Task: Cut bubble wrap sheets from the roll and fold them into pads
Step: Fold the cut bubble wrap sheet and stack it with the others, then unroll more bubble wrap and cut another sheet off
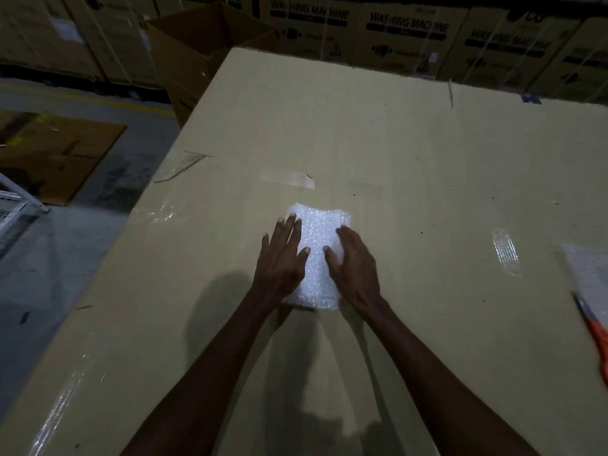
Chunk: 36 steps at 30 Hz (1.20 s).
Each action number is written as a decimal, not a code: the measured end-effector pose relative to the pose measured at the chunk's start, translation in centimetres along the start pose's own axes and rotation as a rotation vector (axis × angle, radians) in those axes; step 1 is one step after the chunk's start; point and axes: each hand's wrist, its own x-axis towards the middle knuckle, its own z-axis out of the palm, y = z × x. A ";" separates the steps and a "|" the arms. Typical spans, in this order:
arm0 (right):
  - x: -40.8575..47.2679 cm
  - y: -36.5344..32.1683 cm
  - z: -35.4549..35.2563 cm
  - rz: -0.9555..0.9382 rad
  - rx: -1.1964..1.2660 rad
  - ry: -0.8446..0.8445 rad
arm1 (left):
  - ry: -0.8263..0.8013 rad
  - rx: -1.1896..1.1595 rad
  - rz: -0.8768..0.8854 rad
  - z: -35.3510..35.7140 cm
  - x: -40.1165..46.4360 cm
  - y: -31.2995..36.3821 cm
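both hands, the left hand (279, 258) and right hand (353, 258), lie flat with straight fingers on the folded bubble wrap pad (317, 238) mid-bench (427, 159), probably to press the folds flat.

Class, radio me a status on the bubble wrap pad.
Left hand and right hand flat on folded pad. Pad on cardboard top. Nothing blocking.

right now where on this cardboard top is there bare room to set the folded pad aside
Broad bare cardboard top lies beyond the folded pad, past the clear tape strip. The near left corner is also free. The right edge is crowded by the orange-handled tool and a bubble wrap sheet. The left hand and right hand cover the pad.
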 end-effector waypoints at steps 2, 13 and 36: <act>0.1 0.5 1.3 -0.067 -0.106 -0.119 | -0.048 0.114 0.084 0.9 0.0 -0.7; 0.7 2.6 2.0 -0.077 -0.314 -0.352 | -0.195 0.257 0.068 1.7 0.8 -2.5; -12.2 22.1 -26.8 0.049 -0.281 -0.075 | -0.119 0.038 0.299 11.3 -3.7 28.3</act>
